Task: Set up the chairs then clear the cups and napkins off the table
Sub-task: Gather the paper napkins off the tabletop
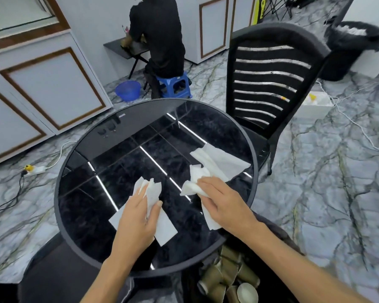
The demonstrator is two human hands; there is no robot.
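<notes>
White napkins lie on the round black surface (79, 193), all on its near half. Your left hand (136, 217) presses flat on the left napkin (164, 228); the thumb and fingers are spread, and the far end of the paper (150, 186) bunches up between them. Whether this hand pinches the paper or only presses it, I cannot tell. Your right hand (223, 200) lies on a crumpled napkin (193, 184), with the fingers curled over the bunched paper, and one strip hangs out under the palm toward you. Just beyond this hand, one more flat napkin (225, 158) lies near the right edge of the surface. The two hands are apart, side by side.

Below the near edge, at your right, a dark bin holds several brown paper cups (228, 278), lying on each other. A black chair (269, 84) with a slatted back stands on the far right side, touching the rim. Farther on the marble floor, a person in black sits on a blue stool (175, 84) beside a blue basin (127, 90).
</notes>
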